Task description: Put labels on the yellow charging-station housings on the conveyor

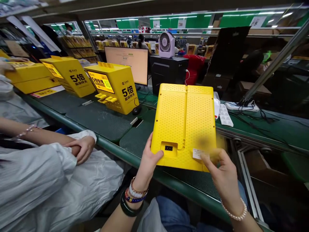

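Observation:
My left hand point(152, 158) grips the lower left edge of a yellow charging cabinet point(170, 116), thumb on its back and fingers out of sight behind. The cabinet is tilted, with its perforated back towards me. A black power socket point(168, 148) sits in a recess near my left thumb. At the lower right of the back is a small white label point(197, 154). My right hand point(223, 169) is bent in a pinch over the label's right end. A dark and yellow blur lies just above those fingers, and what they hold is unclear.
More yellow cabinets point(129, 93) stand along the green conveyor point(96, 117) on the left, near a mouse point(136, 110). Behind are a monitor point(127, 61) and a black computer case point(166, 71) topped by a fan point(166, 44). A co-worker's folded hands point(84, 148) are at left.

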`<state>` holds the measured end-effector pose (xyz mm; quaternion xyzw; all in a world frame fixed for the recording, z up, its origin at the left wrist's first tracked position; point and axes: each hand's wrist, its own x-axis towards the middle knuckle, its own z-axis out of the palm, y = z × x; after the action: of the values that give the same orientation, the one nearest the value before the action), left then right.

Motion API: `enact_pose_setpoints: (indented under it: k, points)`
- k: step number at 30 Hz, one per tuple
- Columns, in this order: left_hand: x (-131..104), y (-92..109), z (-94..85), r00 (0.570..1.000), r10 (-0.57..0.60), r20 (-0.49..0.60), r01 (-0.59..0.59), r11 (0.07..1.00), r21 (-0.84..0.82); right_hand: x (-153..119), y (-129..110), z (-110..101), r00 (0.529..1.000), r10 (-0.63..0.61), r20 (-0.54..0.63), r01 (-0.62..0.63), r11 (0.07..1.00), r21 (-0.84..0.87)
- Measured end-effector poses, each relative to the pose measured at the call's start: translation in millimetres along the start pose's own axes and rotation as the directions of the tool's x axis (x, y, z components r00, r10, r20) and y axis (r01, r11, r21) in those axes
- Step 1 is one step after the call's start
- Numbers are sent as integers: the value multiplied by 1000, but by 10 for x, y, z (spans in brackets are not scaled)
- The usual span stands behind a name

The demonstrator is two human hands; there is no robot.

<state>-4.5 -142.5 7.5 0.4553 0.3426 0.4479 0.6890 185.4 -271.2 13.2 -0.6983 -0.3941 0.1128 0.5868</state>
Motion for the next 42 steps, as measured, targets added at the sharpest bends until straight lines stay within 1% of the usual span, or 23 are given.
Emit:
enact_pose_setpoints:
  k: [6,12,16,26,31,38,42]
  points:
    - [12,-76,-39,1000,31,4,-31,1000,4,-8,75,26,998,27,62,-24,999,-43]
    - [-9,-1,4,1000,10,0,-10,1000,-10,-12,109,18,996,0,84,6,997,-72]
    - [-19,26,11,1000,-31,2,31,999,-7,-6,118,21,996,9,89,-1,996,-88]
    - [3,-12,-14,1000,-3,-24,3,999,33,9,123,32,996,4,89,4,996,-89]
    - [18,-24,-17,1000,-1,-21,1,1000,14,19,130,34,996,-15,90,24,995,-95]
    - [41,-99,-58,1000,22,-19,-21,1000,19,22,134,35,996,-30,87,39,994,-105]
    - [31,-92,-51,1000,3,-17,-3,1000,-14,29,124,45,996,-30,84,41,991,-125]
